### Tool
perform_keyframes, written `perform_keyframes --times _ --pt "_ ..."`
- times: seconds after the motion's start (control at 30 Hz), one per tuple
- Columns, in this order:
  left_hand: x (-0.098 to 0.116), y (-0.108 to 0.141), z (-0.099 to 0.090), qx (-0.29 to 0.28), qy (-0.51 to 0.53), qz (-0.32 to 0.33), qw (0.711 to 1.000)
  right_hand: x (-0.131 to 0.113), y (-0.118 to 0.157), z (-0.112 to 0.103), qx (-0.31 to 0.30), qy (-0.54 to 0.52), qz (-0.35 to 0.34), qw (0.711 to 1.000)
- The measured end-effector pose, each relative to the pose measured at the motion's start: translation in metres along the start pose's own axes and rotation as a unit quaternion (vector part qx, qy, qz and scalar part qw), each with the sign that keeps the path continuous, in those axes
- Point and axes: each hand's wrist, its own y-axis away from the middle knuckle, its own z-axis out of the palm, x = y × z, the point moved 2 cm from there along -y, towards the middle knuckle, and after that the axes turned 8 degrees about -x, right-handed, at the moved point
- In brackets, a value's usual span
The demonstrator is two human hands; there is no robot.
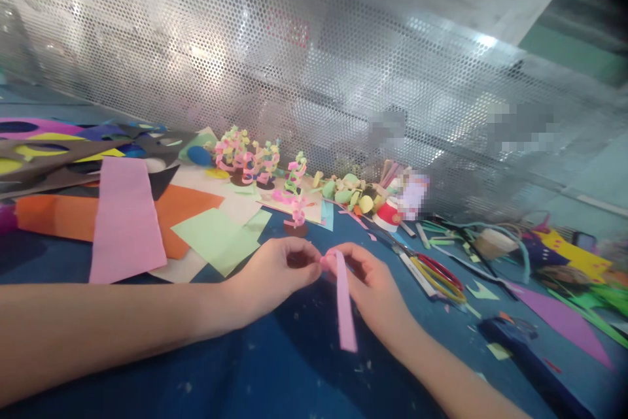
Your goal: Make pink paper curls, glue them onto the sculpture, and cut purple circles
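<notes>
The left hand [272, 276] and right hand [377, 288] pinch the upper end of a narrow, flat pink strip [345, 308] between them, its free end hanging over the dark blue tabletop [284, 373]. Light, even fingertip pressure, with edges aligned, would likely avoid creasing or twisting it.

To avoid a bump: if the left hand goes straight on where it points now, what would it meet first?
The left hand would likely meet the upper end of the pink strip first, then the right hand; depth there is unclear.
</notes>
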Motion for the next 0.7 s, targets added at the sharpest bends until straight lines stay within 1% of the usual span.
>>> perform_keyframes --times 0.23,0.4,0.5,0.6,0.7 --pt "0.0081 0.0048 0.0017 -0.01 -0.044 0.029 0.999 -0.0005 -0.0028 0.0013 -0.01 -0.05 0.013 0.999" --pt "0.0085 0.0047 0.0043 -0.018 -0.031 0.05 0.998 -0.0002 -0.0019 0.0017 -0.009 -0.053 0.021 0.998" --pt "0.0061 0.0031 0.0059 -0.035 0.005 0.059 0.998 -0.0004 -0.0018 0.0021 0.001 -0.035 -0.002 0.999" --pt "0.0037 0.0018 0.0065 -0.041 0.04 0.055 0.997 0.0001 -0.0014 0.0004 0.041 -0.006 -0.042 0.998" --pt "0.0023 0.0016 0.0063 -0.041 0.045 0.042 0.997 -0.0003 0.0002 -0.0018 0.073 0.049 -0.091 0.992"
